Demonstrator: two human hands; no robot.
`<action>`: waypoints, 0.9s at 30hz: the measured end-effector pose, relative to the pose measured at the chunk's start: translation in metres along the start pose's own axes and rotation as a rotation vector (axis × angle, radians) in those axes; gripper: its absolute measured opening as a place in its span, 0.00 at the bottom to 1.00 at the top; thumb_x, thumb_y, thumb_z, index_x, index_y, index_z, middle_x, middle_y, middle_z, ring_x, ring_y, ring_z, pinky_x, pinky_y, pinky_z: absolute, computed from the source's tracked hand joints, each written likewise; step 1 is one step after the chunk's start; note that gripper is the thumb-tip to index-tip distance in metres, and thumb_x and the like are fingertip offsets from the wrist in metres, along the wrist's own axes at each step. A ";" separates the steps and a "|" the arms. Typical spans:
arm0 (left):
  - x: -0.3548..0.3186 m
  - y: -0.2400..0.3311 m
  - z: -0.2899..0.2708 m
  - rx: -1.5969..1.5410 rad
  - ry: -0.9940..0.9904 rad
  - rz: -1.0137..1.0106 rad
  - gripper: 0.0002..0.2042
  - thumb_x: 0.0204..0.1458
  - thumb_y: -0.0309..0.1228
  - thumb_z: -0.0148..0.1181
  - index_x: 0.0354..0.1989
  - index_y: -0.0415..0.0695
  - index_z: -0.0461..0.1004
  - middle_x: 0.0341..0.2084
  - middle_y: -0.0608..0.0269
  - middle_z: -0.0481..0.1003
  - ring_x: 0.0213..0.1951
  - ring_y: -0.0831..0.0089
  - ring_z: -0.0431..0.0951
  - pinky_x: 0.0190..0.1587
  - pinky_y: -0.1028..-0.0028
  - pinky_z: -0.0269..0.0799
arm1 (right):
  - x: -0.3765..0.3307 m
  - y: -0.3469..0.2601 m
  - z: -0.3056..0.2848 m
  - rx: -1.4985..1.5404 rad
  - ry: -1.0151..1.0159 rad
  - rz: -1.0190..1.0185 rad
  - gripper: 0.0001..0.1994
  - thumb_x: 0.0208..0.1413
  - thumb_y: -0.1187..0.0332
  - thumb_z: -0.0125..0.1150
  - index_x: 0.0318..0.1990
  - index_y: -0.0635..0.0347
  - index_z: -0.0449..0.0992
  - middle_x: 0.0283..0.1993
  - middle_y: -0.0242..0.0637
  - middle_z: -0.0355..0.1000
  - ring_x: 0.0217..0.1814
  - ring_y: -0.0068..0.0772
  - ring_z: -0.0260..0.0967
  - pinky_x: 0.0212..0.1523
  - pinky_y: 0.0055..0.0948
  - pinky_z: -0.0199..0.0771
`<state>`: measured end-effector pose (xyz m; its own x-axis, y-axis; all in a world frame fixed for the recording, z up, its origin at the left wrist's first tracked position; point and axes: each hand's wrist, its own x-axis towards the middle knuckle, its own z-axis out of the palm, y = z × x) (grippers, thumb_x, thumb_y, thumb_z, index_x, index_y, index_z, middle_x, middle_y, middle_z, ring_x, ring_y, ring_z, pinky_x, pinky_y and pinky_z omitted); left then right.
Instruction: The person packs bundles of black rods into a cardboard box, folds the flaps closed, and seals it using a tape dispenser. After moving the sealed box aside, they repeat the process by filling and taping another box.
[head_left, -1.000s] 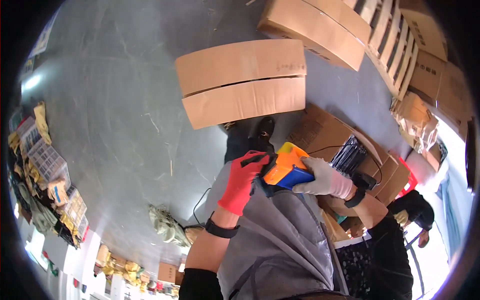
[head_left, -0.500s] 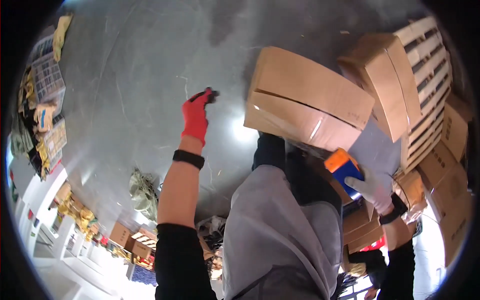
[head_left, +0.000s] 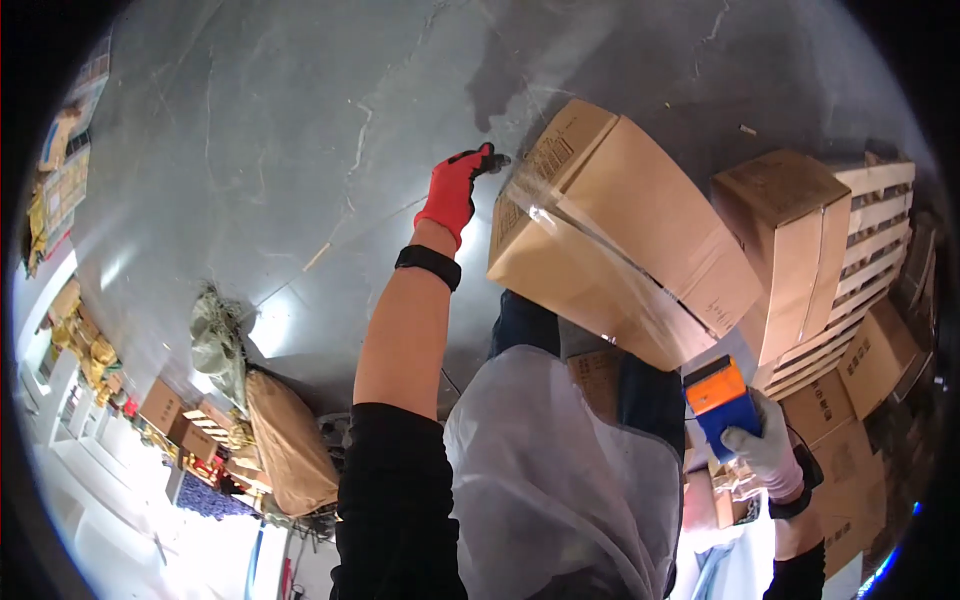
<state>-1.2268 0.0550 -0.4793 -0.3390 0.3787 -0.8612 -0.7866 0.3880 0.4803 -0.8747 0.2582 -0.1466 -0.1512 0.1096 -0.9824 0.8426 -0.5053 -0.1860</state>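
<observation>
A large cardboard box [head_left: 655,210] stands tilted in front of me, with shiny clear tape along its seam and over its left end. Beside that left end is my left hand [head_left: 455,190], in a red glove with black fingertips. Its fingers are drawn together, and whatever they may pinch is too small to make out. My right hand [head_left: 765,440], in a pale glove, grips a blue-and-orange tape dispenser [head_left: 722,398] just off the box's near right corner. The dispenser's orange end points toward the box.
Right of the box, another carton [head_left: 790,230] leans by a slatted wooden pallet [head_left: 875,240], with more cartons [head_left: 880,350] nearer me. A brown sack [head_left: 285,440] and a pale green bag [head_left: 215,335] lie at left on the grey floor [head_left: 280,130].
My left hand has moved right, up to the box's left end. The box appears turned, showing more of that end. The tape dispenser in my right hand sits slightly lower and farther right.
</observation>
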 end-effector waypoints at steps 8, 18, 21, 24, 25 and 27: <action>0.016 -0.054 0.006 0.027 -0.067 -0.009 0.17 0.58 0.44 0.57 0.50 0.49 0.78 0.46 0.70 0.79 0.56 0.74 0.70 0.58 0.66 0.58 | 0.007 -0.005 -0.011 -0.136 -0.081 0.025 0.25 0.46 0.71 0.66 0.54 0.67 0.69 0.41 0.38 0.76 0.39 0.27 0.77 0.45 0.28 0.80; 0.005 -0.050 0.013 -0.308 0.038 -0.010 0.16 0.57 0.36 0.59 0.51 0.45 0.78 0.45 0.63 0.79 0.50 0.73 0.72 0.54 0.71 0.64 | -0.023 -0.009 -0.002 -0.115 -0.076 0.002 0.32 0.41 0.67 0.73 0.56 0.69 0.69 0.45 0.40 0.76 0.42 0.25 0.74 0.44 0.27 0.77; 0.002 -0.046 0.016 -0.358 -0.003 0.009 0.15 0.56 0.36 0.59 0.50 0.46 0.79 0.45 0.62 0.79 0.50 0.72 0.72 0.54 0.69 0.64 | -0.029 -0.008 -0.002 -0.114 -0.053 0.007 0.33 0.40 0.68 0.73 0.56 0.70 0.68 0.46 0.40 0.76 0.42 0.26 0.74 0.44 0.27 0.77; 0.004 -0.051 0.026 -0.122 -0.016 0.041 0.14 0.55 0.37 0.61 0.47 0.45 0.81 0.53 0.56 0.75 0.56 0.66 0.70 0.60 0.67 0.61 | -0.026 -0.010 -0.001 -0.082 -0.029 0.042 0.33 0.39 0.70 0.71 0.57 0.70 0.67 0.45 0.40 0.76 0.42 0.28 0.75 0.45 0.28 0.78; 0.007 -0.055 0.027 -0.128 -0.016 0.045 0.14 0.55 0.37 0.61 0.47 0.45 0.81 0.53 0.56 0.75 0.56 0.66 0.70 0.60 0.67 0.61 | -0.025 -0.009 -0.001 -0.088 -0.027 0.039 0.33 0.39 0.70 0.71 0.57 0.70 0.67 0.45 0.40 0.76 0.42 0.28 0.75 0.45 0.28 0.78; 0.012 -0.060 0.029 0.107 0.018 0.148 0.14 0.53 0.39 0.63 0.43 0.45 0.82 0.61 0.52 0.66 0.63 0.62 0.64 0.63 0.66 0.58 | -0.023 -0.004 -0.004 -0.132 -0.003 0.057 0.33 0.39 0.71 0.70 0.56 0.70 0.67 0.44 0.40 0.76 0.43 0.28 0.75 0.46 0.28 0.78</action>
<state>-1.1690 0.0608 -0.5140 -0.4565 0.4235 -0.7824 -0.6684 0.4172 0.6158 -0.8728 0.2611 -0.1235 -0.1027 0.0816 -0.9914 0.9105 -0.3936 -0.1268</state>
